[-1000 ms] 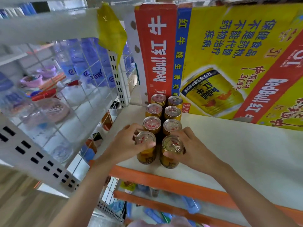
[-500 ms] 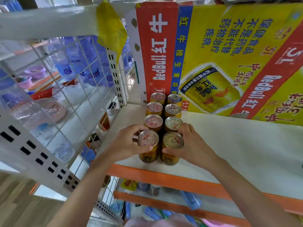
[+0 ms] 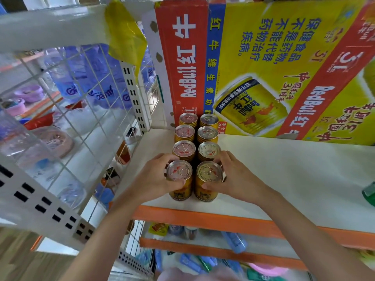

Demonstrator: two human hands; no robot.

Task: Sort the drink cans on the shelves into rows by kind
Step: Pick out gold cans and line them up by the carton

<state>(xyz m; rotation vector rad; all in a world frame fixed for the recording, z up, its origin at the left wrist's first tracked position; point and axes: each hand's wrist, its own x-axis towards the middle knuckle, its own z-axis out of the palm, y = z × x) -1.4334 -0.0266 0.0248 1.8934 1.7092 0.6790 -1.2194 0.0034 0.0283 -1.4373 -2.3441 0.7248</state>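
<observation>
Eight gold cans, upright in two rows of four on the white shelf (image 3: 284, 179), running from the orange front edge back to a big carton (image 3: 284, 67). Nearest pair held: front left can (image 3: 179, 180) wrapped by the left hand (image 3: 154, 182), fingers curled round its far side, thumb pressed on its near side under the rim; front right can (image 3: 208, 181) wrapped the same way by the right hand (image 3: 237, 180), fingers behind it, thumb on its front wall. Both cans touching each other and standing on the shelf just behind the front edge, between the two hands. Next can in the right row (image 3: 209, 152) just beyond the right fingertips; next in the left row (image 3: 184, 150) just beyond the left ones.

"RedBull" legible in dark letters low on both front cans. Carton lying upside down as seen: "RedBull" in white on its red end and on a red diagonal band, Chinese characters in blue on yellow, a picture of a gold can. At far right, the edge of a green object (image 3: 369, 193), too cut off to identify.
</observation>
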